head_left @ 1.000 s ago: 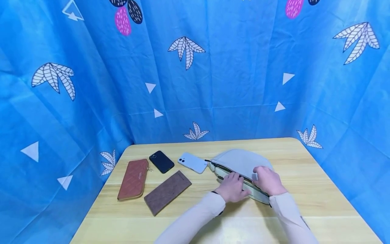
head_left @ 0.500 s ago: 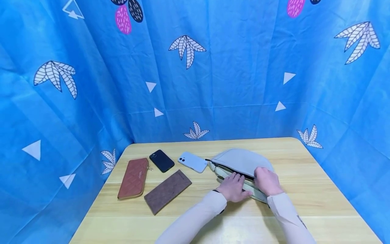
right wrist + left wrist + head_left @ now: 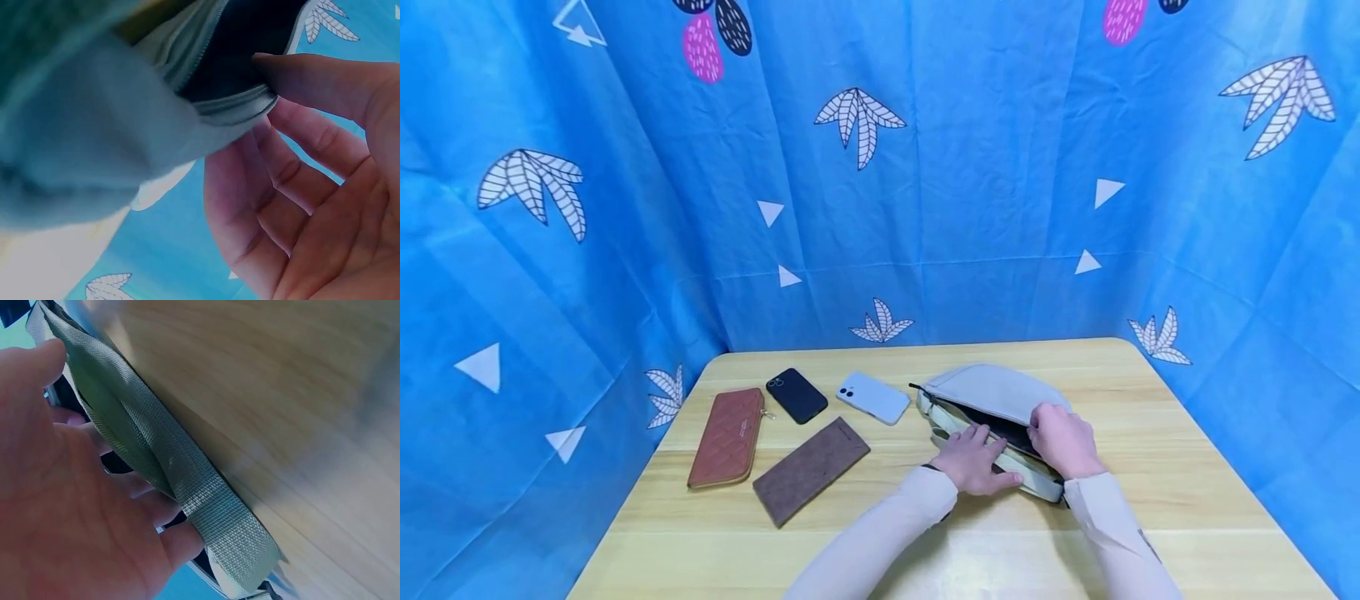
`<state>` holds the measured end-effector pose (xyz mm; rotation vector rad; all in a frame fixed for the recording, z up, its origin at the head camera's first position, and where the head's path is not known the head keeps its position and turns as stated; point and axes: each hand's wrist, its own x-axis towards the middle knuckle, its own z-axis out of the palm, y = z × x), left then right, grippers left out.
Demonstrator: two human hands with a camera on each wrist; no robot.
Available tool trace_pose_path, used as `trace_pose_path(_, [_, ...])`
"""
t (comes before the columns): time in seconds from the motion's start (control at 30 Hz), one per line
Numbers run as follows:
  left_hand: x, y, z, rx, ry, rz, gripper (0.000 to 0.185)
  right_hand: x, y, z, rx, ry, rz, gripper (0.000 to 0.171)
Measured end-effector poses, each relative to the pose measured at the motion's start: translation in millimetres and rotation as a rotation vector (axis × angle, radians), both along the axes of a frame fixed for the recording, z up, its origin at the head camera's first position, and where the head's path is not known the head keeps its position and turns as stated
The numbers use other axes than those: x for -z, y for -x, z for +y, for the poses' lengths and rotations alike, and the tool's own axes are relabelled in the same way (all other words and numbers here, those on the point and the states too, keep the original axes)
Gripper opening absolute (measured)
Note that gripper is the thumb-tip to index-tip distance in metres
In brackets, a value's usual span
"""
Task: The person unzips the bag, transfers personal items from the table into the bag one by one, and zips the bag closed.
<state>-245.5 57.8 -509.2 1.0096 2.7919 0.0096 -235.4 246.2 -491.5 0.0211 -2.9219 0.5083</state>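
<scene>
A pale grey-green belt bag (image 3: 992,390) lies on the right side of the table, its zip opening gaping toward me. My left hand (image 3: 973,462) holds the near edge: the fingers reach over it at the opening, with the thumb on the near side. In the left wrist view, a woven strap (image 3: 215,506) hides those fingertips. My right hand (image 3: 1066,437) pinches the upper edge of the opening near its right end. The right wrist view shows the thumb (image 3: 319,81) inside the dark lining (image 3: 247,44) and the fingers outside.
Left of the bag lie a light blue phone (image 3: 874,397), a black phone (image 3: 797,396), a brown long wallet (image 3: 812,472) and a reddish-brown zip wallet (image 3: 727,437). Behind the wooden table (image 3: 1157,433) hangs a blue patterned curtain (image 3: 985,208).
My right hand has gone from the zip line to gripping the upper edge. The opening is wider and shows more dark lining. My left hand stays about where it was.
</scene>
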Motion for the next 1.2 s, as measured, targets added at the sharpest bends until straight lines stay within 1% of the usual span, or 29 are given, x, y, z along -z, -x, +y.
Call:
trace_pose_path(0.23, [2.2,4.8,-4,0.024,0.000,-0.003,0.076,-9.6,-0.3,4,0.009,0.023,0.028,0.012])
trace_pose_path(0.5, [-0.6,16.2,-12,0.051,-0.008,-0.033,0.076,-17.8,2.2,5,0.004,0.052,0.043,0.013])
trace_pose_path(0.73, [0.0,27.1,-19,0.065,-0.040,-0.094,0.077,-17.8,3.8,1,-0.012,0.061,0.026,0.014])
trace_pose_path(0.87, [2.9,30.8,-22,0.080,-0.057,-0.100,0.077,-15.8,3.6,-1,-0.013,0.059,0.018,0.016])
trace_pose_path(1.07, [8.8,32.6,-25,0.097,-0.092,-0.112,0.080,-12.9,3.3,-1,-0.021,0.074,0.011,0.017])
trace_pose_path(1.2, [9.4,33.9,-30,0.111,-0.137,-0.089,0.080,-11.3,3.5,-1,-0.020,0.073,0.019,0.019])
